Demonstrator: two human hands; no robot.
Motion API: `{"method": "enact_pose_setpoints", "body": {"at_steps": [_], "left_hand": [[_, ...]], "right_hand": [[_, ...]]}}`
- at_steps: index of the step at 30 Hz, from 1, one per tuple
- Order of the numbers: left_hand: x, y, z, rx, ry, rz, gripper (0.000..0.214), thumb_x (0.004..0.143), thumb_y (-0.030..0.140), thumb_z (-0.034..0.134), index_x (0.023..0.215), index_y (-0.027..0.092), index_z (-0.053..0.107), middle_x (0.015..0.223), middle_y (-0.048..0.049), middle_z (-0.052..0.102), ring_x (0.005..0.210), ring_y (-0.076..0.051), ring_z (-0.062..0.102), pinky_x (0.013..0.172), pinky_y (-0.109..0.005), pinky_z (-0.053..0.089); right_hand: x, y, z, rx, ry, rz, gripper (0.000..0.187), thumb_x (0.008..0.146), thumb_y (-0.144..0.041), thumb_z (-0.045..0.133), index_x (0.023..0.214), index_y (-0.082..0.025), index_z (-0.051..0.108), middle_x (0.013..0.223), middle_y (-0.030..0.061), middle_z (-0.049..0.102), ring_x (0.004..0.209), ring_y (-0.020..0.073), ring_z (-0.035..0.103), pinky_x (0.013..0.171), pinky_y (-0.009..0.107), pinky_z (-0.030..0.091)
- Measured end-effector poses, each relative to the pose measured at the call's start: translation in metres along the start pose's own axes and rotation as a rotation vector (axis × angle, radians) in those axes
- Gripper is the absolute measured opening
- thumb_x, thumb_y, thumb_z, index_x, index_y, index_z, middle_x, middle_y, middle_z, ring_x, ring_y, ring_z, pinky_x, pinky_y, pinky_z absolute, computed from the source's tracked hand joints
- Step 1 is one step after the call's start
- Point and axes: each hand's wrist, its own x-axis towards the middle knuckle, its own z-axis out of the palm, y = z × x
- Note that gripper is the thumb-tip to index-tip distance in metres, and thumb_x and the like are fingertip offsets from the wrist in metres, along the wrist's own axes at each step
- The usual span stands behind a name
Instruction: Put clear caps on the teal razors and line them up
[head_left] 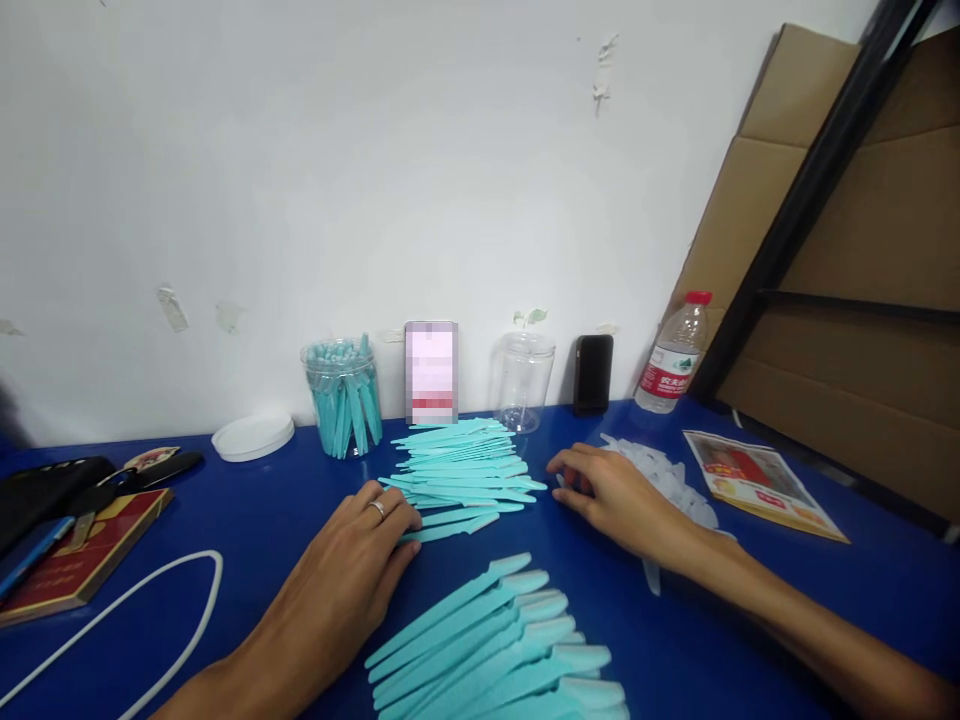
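Note:
My left hand [352, 560] lies flat on the blue table [247, 520], fingers stretched, a ring on one finger, fingertips touching the near edge of a fanned row of teal plastic sticks [465, 470]. My right hand [611, 495] rests palm down, fingers loosely bent, at the left edge of a pile of clear plastic caps [667, 480]; nothing shows in its grip. A second row of teal sticks with clear caps [510, 650] lies close to me between my arms. A clear jar [345, 395] filled with teal sticks stands at the back.
By the wall stand a white lid [253, 436], a phone [431, 372], an empty clear jar [525, 380], a black box [593, 374] and a water bottle [675, 355]. Left: a book [82, 555], a black case, a white cable [180, 590]. Right: a printed packet [757, 480], cardboard.

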Motion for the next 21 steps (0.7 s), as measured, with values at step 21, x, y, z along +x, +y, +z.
{"method": "enact_pose_setpoints", "body": {"at_steps": [21], "left_hand": [[-0.007, 0.015, -0.007, -0.206, 0.033, -0.143, 0.028, 0.101, 0.030, 0.025, 0.085, 0.022, 0.047, 0.080, -0.0015, 0.055, 0.074, -0.019, 0.050, 0.067, -0.031, 0.040]], "right_hand": [[0.006, -0.060, -0.040, 0.806, 0.059, -0.022, 0.017, 0.081, -0.021, 0.053, 0.091, -0.018, 0.066, 0.069, -0.0012, 0.057, 0.062, 0.0134, 0.053, 0.061, 0.026, 0.043]]}}
